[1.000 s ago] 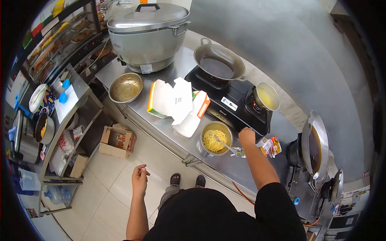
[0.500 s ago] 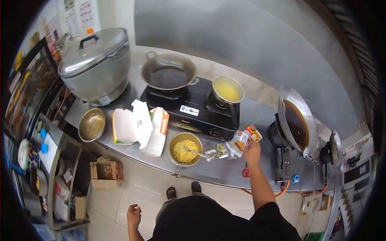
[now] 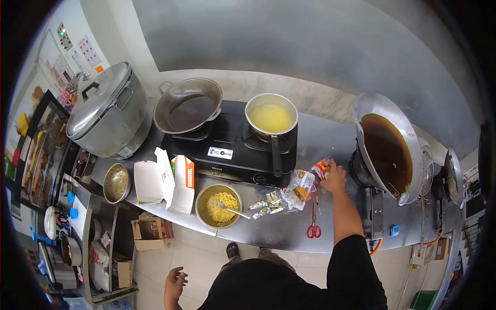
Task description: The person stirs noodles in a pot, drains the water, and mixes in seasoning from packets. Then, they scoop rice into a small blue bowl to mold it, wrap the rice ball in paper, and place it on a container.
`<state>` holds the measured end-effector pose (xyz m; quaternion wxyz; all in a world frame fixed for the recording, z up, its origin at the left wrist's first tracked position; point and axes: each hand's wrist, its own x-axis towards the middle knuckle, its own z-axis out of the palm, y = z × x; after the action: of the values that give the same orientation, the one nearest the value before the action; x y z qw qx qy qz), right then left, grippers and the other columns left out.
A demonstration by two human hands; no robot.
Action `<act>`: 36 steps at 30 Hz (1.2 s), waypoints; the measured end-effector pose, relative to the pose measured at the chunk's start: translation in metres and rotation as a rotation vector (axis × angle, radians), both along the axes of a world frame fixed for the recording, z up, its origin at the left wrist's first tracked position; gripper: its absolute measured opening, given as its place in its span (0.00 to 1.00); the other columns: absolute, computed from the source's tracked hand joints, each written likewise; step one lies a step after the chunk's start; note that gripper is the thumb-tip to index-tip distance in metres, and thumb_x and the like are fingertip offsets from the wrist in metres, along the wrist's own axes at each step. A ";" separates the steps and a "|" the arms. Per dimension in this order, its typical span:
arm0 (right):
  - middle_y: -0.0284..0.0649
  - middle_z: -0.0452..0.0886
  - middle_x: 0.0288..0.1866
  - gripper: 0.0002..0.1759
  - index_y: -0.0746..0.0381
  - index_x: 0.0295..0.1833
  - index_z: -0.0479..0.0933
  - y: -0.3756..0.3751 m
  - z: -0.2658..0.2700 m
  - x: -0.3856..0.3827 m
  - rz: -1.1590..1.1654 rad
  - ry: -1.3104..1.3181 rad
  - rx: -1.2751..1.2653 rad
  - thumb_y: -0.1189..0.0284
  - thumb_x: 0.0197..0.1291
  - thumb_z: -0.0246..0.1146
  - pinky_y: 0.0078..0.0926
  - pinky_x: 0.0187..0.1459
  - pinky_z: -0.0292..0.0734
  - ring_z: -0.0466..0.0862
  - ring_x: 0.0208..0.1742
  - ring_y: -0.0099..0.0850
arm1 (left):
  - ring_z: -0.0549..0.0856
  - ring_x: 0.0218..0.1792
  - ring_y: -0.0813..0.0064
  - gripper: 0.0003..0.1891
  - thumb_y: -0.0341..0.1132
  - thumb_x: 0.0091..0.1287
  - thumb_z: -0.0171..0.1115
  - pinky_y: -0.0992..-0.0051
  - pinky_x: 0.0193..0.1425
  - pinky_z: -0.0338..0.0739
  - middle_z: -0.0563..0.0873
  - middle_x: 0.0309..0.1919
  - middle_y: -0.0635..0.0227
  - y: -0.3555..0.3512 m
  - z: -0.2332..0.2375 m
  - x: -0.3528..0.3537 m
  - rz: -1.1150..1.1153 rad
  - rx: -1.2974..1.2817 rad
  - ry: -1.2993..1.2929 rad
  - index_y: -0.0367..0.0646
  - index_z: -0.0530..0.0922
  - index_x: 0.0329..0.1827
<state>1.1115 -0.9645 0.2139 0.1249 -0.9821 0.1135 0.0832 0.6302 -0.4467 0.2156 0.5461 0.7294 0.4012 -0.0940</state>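
My right hand [image 3: 335, 178] is closed on the edge of a red and orange food packet [image 3: 321, 166] on the steel counter, its fingertips partly hidden. Left of it lie a crumpled clear and white wrapper [image 3: 300, 187] and torn silver sachets [image 3: 268, 204]. Red-handled scissors [image 3: 314, 230] rest below my wrist. A metal bowl [image 3: 200, 214] holds yellow noodles [image 3: 221, 205] with a fork [image 3: 233, 210] leaning in them. My left hand [image 3: 176, 279] hangs over the floor, empty, with loosely bent fingers apart.
A black two-burner stove [image 3: 232, 169] carries a pan of dark liquid [image 3: 188, 111] and a saucepan of yellow liquid [image 3: 271, 118]. To the right stands a large wok of brown oil [image 3: 387, 150]. An open takeaway box [image 3: 150, 183], small bowl [image 3: 118, 183] and rice cooker [image 3: 111, 121] are left.
My view has shifted. My right hand has moved the red and orange packet away from the clear wrapper, up and to the right. My left hand still hangs low.
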 end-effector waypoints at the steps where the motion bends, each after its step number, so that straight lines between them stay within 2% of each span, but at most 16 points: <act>1: 0.54 0.72 0.74 0.49 0.57 0.78 0.66 -0.011 -0.007 -0.003 0.000 -0.091 0.090 0.65 0.49 0.78 0.50 0.71 0.71 0.71 0.75 0.50 | 0.86 0.38 0.73 0.19 0.33 0.75 0.59 0.73 0.42 0.80 0.87 0.41 0.63 -0.008 0.017 0.013 -0.005 -0.027 -0.086 0.37 0.76 0.66; 2: 0.55 0.73 0.73 0.48 0.58 0.77 0.66 -0.022 -0.013 -0.005 0.003 -0.187 0.175 0.65 0.49 0.77 0.50 0.70 0.72 0.72 0.75 0.49 | 0.85 0.40 0.74 0.19 0.32 0.75 0.58 0.74 0.44 0.80 0.86 0.41 0.63 -0.016 0.036 0.029 -0.008 -0.058 -0.176 0.37 0.75 0.67; 4: 0.50 0.77 0.69 0.40 0.62 0.74 0.69 -0.048 -0.037 -0.024 0.134 -0.252 0.887 0.67 0.54 0.71 0.47 0.68 0.75 0.79 0.69 0.43 | 0.84 0.44 0.74 0.19 0.30 0.75 0.58 0.74 0.49 0.80 0.85 0.43 0.63 -0.036 0.065 0.064 -0.064 -0.111 -0.353 0.36 0.74 0.68; 6: 0.48 0.83 0.61 0.35 0.68 0.72 0.71 -0.035 0.010 -0.079 -0.140 0.136 1.596 0.68 0.60 0.67 0.44 0.65 0.78 0.84 0.62 0.41 | 0.83 0.47 0.74 0.20 0.29 0.75 0.58 0.73 0.53 0.79 0.85 0.46 0.62 -0.053 0.089 0.102 -0.188 -0.144 -0.516 0.36 0.73 0.69; 8: 0.48 0.82 0.63 0.32 0.70 0.72 0.71 -0.038 -0.002 -0.122 -0.047 0.381 1.851 0.70 0.62 0.64 0.42 0.66 0.77 0.84 0.63 0.39 | 0.83 0.51 0.71 0.21 0.28 0.74 0.59 0.70 0.57 0.79 0.84 0.49 0.60 -0.077 0.093 0.143 -0.326 -0.111 -0.609 0.36 0.74 0.69; 12: 0.47 0.82 0.65 0.32 0.72 0.72 0.72 0.017 0.038 -0.171 0.235 0.691 1.844 0.70 0.63 0.64 0.37 0.67 0.75 0.83 0.64 0.36 | 0.84 0.57 0.68 0.22 0.29 0.72 0.63 0.69 0.59 0.79 0.83 0.51 0.58 -0.144 0.127 0.226 -0.706 -0.144 -0.775 0.36 0.75 0.69; 14: 0.46 0.82 0.64 0.32 0.72 0.72 0.72 0.039 0.054 -0.183 0.339 0.741 1.795 0.70 0.64 0.64 0.34 0.67 0.74 0.83 0.63 0.34 | 0.85 0.52 0.74 0.13 0.28 0.73 0.65 0.72 0.56 0.80 0.85 0.49 0.63 -0.171 0.143 0.241 -0.804 -0.155 -0.766 0.37 0.80 0.58; 18: 0.45 0.83 0.64 0.30 0.73 0.73 0.70 0.061 0.068 -0.199 0.412 0.606 1.683 0.70 0.69 0.62 0.33 0.67 0.74 0.83 0.62 0.32 | 0.83 0.35 0.87 0.08 0.33 0.74 0.68 0.81 0.40 0.78 0.86 0.36 0.72 -0.175 0.132 0.233 -0.714 -0.280 -0.652 0.39 0.79 0.40; 21: 0.43 0.83 0.61 0.24 0.73 0.70 0.73 0.071 0.085 -0.215 0.481 0.470 1.515 0.71 0.73 0.58 0.31 0.64 0.74 0.82 0.60 0.29 | 0.82 0.34 0.88 0.07 0.32 0.75 0.67 0.81 0.38 0.77 0.84 0.34 0.72 -0.165 0.121 0.218 -0.690 -0.313 -0.584 0.39 0.79 0.40; 23: 0.42 0.84 0.60 0.23 0.71 0.68 0.74 0.079 0.093 -0.221 0.514 0.422 1.394 0.71 0.73 0.59 0.30 0.61 0.75 0.82 0.58 0.27 | 0.83 0.33 0.80 0.07 0.31 0.74 0.66 0.76 0.37 0.77 0.84 0.33 0.67 -0.163 0.119 0.208 -0.690 -0.182 -0.585 0.38 0.77 0.40; 26: 0.41 0.84 0.54 0.19 0.66 0.62 0.79 0.099 0.103 -0.223 0.534 0.336 0.925 0.73 0.68 0.63 0.33 0.58 0.76 0.81 0.55 0.30 | 0.84 0.34 0.61 0.07 0.30 0.73 0.65 0.64 0.38 0.77 0.82 0.34 0.58 -0.162 0.120 0.194 -0.728 0.165 -0.761 0.36 0.76 0.41; 27: 0.42 0.83 0.53 0.19 0.64 0.60 0.80 0.111 0.116 -0.229 0.596 0.035 0.764 0.73 0.64 0.65 0.34 0.57 0.75 0.81 0.55 0.34 | 0.84 0.35 0.53 0.08 0.30 0.72 0.64 0.59 0.39 0.77 0.81 0.35 0.54 -0.163 0.119 0.187 -0.748 0.300 -0.837 0.35 0.75 0.41; 28: 0.44 0.82 0.52 0.19 0.62 0.57 0.81 0.130 0.133 -0.238 0.646 -0.265 0.596 0.74 0.60 0.68 0.36 0.57 0.75 0.81 0.55 0.38 | 0.81 0.42 0.40 0.08 0.29 0.71 0.63 0.51 0.44 0.76 0.80 0.37 0.48 -0.163 0.116 0.181 -0.757 0.218 -0.731 0.36 0.74 0.44; 29: 0.45 0.81 0.51 0.19 0.60 0.55 0.82 0.145 0.142 -0.243 0.683 -0.567 0.421 0.74 0.57 0.70 0.38 0.56 0.75 0.80 0.54 0.43 | 0.82 0.42 0.41 0.08 0.29 0.71 0.63 0.52 0.44 0.77 0.80 0.38 0.48 -0.161 0.115 0.177 -0.757 0.237 -0.732 0.35 0.73 0.44; 33: 0.43 0.79 0.50 0.17 0.62 0.50 0.82 0.184 0.122 -0.263 0.878 -0.386 0.628 0.76 0.54 0.73 0.38 0.54 0.74 0.78 0.52 0.43 | 0.82 0.42 0.43 0.08 0.28 0.71 0.62 0.52 0.46 0.78 0.80 0.40 0.48 -0.146 0.114 0.165 -0.774 0.304 -0.766 0.35 0.72 0.47; 36: 0.43 0.79 0.48 0.15 0.62 0.46 0.81 0.204 0.118 -0.266 0.827 -0.355 0.741 0.77 0.53 0.74 0.40 0.53 0.74 0.78 0.53 0.45 | 0.81 0.43 0.41 0.08 0.26 0.71 0.61 0.52 0.46 0.77 0.78 0.41 0.48 -0.131 0.114 0.162 -0.793 0.320 -0.829 0.35 0.71 0.46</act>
<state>0.8459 -0.7601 0.3321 0.4343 -0.8346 -0.3387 -0.0067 0.7924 -0.5781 0.3295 0.4638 0.8727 -0.1391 0.0634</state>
